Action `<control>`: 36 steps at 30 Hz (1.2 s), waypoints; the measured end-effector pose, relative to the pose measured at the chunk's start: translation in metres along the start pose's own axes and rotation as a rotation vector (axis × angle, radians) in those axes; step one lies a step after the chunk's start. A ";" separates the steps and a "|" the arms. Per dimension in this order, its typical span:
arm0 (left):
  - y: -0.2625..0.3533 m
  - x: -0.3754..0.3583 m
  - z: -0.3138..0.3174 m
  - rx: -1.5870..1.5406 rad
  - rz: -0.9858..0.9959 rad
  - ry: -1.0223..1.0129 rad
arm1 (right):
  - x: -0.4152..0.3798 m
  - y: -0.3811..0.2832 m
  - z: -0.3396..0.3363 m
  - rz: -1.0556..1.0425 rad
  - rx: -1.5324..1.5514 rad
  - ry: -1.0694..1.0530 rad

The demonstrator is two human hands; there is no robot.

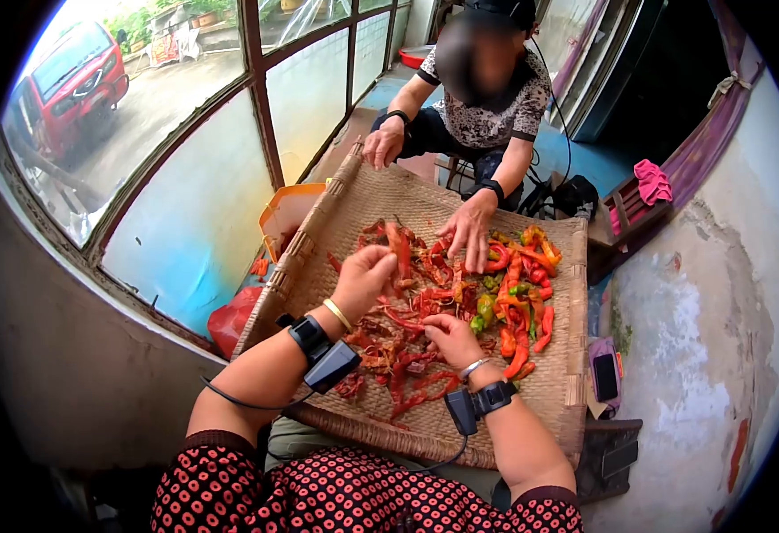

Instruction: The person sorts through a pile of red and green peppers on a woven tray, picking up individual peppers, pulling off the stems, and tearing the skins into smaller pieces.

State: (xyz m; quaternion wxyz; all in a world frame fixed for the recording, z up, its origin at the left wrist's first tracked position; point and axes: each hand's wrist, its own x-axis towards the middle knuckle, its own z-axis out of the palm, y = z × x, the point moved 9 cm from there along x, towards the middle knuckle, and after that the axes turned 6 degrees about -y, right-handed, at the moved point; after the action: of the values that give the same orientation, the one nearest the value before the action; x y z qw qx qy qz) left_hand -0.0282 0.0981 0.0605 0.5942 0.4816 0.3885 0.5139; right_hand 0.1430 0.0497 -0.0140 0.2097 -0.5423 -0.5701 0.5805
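My left hand (363, 286) is closed in a pinch over the left half of the woven tray (305, 258). A wrinkled red chili pepper (396, 240) shows at its fingertips. Lower and to the right, my right hand (454, 341) has its thumb and fingers pressed together on a thin dried red chili pepper (400, 321). Dark, shrivelled chili peppers (416, 362) lie loosely around both hands. Fresher red and orange peppers (520, 311) are heaped on the right of the tray, with a few green ones (484, 309) among them.
Across the tray sits another person (487, 115), one hand (471, 233) on the peppers and the other (384, 142) at the rim. An orange-rimmed container (292, 209) and a red bag (234, 320) stand left; a phone (604, 375) lies right. Windows line the left wall.
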 end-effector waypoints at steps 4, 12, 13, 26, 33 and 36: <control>0.044 0.012 -0.070 0.042 0.301 0.372 | -0.001 -0.015 0.017 -0.157 -0.452 -0.092; -0.002 0.023 -0.151 0.267 -0.066 0.606 | -0.003 -0.013 0.042 -0.268 -0.762 -0.252; 0.002 0.033 -0.132 0.253 0.040 0.488 | -0.002 -0.010 0.043 -0.278 -0.798 -0.258; -0.101 -0.065 0.038 1.019 -0.667 -1.180 | -0.003 -0.015 0.034 -0.381 -0.962 -0.086; -0.103 -0.066 0.074 1.031 -0.262 -1.265 | -0.009 -0.026 -0.045 -0.212 -0.911 0.337; -0.085 -0.051 0.073 1.063 -0.072 -1.100 | -0.014 -0.032 -0.048 -0.203 -1.010 0.343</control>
State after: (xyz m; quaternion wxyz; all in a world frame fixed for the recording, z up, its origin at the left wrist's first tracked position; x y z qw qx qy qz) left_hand 0.0529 0.0346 -0.0066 0.4071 0.8761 0.2472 -0.0756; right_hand 0.1770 0.0669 0.0315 0.0680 -0.6049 -0.7851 0.1144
